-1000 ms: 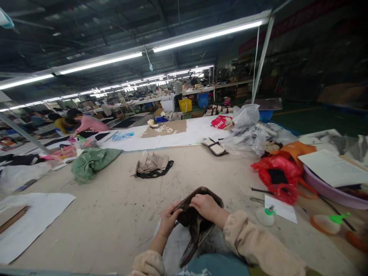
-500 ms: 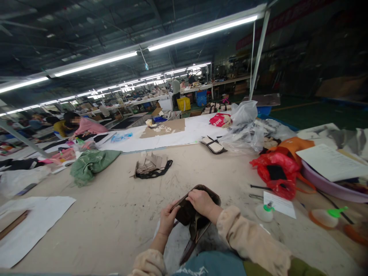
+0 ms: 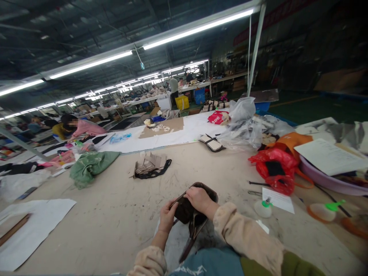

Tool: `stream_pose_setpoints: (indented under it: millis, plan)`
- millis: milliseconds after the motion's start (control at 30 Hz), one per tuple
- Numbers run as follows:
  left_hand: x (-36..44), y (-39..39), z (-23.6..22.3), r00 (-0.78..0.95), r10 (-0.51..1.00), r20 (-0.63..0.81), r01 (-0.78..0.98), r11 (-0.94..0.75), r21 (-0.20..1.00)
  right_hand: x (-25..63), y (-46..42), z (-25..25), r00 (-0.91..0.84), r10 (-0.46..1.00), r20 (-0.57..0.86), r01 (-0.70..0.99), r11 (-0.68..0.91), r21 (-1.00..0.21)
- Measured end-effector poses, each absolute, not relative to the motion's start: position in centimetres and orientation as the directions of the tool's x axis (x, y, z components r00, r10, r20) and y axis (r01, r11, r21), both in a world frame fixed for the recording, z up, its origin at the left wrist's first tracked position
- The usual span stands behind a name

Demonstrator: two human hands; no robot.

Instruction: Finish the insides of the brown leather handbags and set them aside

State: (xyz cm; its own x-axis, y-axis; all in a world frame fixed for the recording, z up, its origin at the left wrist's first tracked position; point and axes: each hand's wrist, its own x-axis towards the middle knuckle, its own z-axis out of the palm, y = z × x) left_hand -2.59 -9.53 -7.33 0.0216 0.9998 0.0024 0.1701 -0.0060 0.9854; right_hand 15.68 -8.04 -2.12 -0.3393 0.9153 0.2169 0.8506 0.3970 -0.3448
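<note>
A dark brown bag (image 3: 211, 191) with an open mouth is held close to my body, above the near edge of the table. My left hand (image 3: 168, 216) pinches its left rim between thumb and fingers. With my right hand (image 3: 198, 199) I grip the upper edge further right, fingers curled over it and partly hidden. A strap-like brown strip (image 3: 188, 247) hangs from the bag toward my apron. Under the bag lies whitish plastic sheeting (image 3: 169, 245). Beyond my hands sits a bundle of grey-beige pieces (image 3: 151, 163) with black straps.
To the right are a red plastic bag (image 3: 280, 168), a purple basin (image 3: 330, 180) and squeeze bottles with green caps, one bottle (image 3: 263, 209) near my sleeve. A green cloth (image 3: 92, 166) and white paper (image 3: 37, 226) lie left. Clear plastic bags (image 3: 241, 126) stand at the back. A person in pink (image 3: 87, 128) bends over the far left.
The view has shifted slightly, so most things appear a little further left. Both hands keep their hold on the bag's rim, with barely any movement.
</note>
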Motion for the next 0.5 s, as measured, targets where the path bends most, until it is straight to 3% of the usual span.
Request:
stream_pose_setpoints:
  millis: [200,500]
  plan:
    - [-2.31,-9.46,-7.07,-0.016,1.000,-0.006,0.146,0.008,0.989,15.60,-7.95,-2.35,-0.353,0.910,0.219,0.846,0.410,-0.341]
    - [-2.42,-9.16,-7.03,-0.016,1.000,0.021,0.246,-0.016,0.969,15.62,-8.24,-1.63,-0.360,0.905,0.225,0.849,0.418,-0.324]
